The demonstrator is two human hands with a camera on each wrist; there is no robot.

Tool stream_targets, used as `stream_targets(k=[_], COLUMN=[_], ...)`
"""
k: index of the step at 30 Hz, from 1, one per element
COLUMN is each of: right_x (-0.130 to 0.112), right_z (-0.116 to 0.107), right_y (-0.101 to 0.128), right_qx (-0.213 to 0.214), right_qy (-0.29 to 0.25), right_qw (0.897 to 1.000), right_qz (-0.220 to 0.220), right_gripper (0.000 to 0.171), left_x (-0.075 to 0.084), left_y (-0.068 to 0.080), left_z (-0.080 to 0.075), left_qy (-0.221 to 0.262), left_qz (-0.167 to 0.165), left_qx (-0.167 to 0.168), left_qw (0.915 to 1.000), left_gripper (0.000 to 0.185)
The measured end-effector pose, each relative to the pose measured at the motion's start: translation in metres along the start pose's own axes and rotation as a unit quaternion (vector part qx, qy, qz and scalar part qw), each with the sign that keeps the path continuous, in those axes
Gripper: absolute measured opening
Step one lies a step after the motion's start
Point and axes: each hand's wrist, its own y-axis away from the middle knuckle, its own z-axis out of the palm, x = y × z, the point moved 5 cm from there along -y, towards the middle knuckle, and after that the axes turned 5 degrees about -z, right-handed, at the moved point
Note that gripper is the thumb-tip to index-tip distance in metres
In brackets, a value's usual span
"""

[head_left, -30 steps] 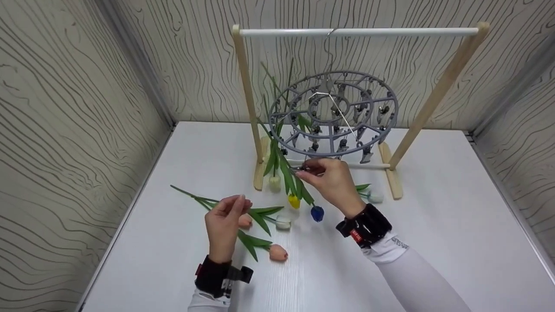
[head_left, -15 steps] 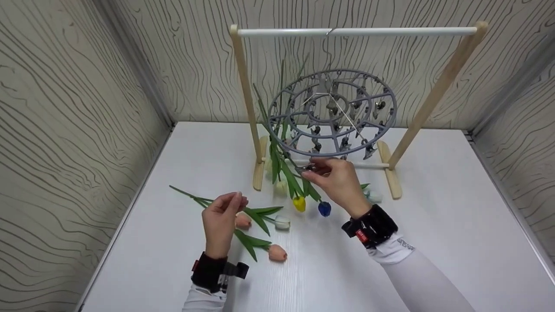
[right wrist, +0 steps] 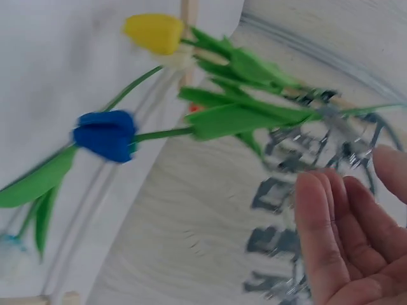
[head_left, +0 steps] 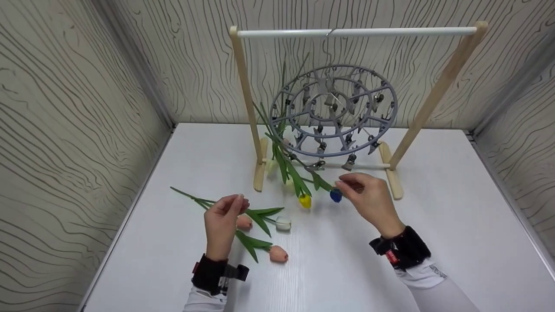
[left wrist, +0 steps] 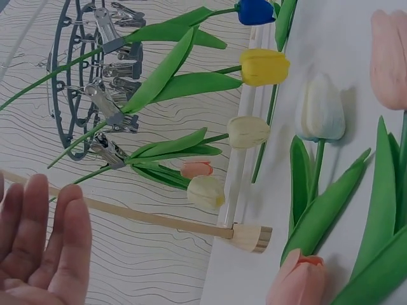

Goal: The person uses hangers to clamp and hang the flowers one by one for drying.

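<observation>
My right hand (head_left: 368, 199) is off the clip (head_left: 318, 165), its fingers loosely bent around nothing beside the blue tulip (head_left: 335, 195). That artificial tulip hangs head down, its stem in the metal clip of the round grey clip hanger (head_left: 329, 154). Left of it hang a yellow tulip (head_left: 305, 201) and, lower in the left wrist view, cream tulips (left wrist: 248, 132) and a small peach bloom (left wrist: 196, 169). My left hand (head_left: 223, 221) hovers with relaxed fingers over tulips on the table; beneath it lie a peach tulip (head_left: 278, 254) and a white one (head_left: 283, 223).
A wooden rack with a white top rod (head_left: 390, 31) carries the hanger by its hook. Several other clips dangle from the rings. A pale bluish tulip (right wrist: 11, 254) lies on the white table (head_left: 455, 195). Patterned panels (head_left: 195, 65) enclose the back and sides.
My right hand has let go of the clip and drawn right and toward me. The hanger tilts differently, and the blue and yellow tulips have swung right. The left hand stays nearly still.
</observation>
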Motion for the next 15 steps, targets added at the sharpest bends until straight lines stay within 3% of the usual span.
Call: stream_targets(k=[6,10,15], right_x=[0.058,0.092,0.119], right_z=[-0.008,0.005,0.029], right_y=[0.012,0.014,0.011], right_qx=[0.002,-0.047,-0.113], right_qy=[0.065,0.122,0.194], right_qw=[0.997,0.991,0.974], right_qz=[0.032,0.039,0.022], right_gripper=[0.012,0.016,0.030], left_x=[-0.004,-0.007,-0.009], left_y=[0.010,0.017,0.024], left_z=[0.010,0.018,0.030], left_qy=[-0.003,-0.007,0.005], left_qz=[-0.009,-0.009,-0.001], left_qx=[-0.016,-0.031,-0.058], left_qw=[0.9998,0.9995,0.9983], left_gripper=[0.026,0.024,0.021])
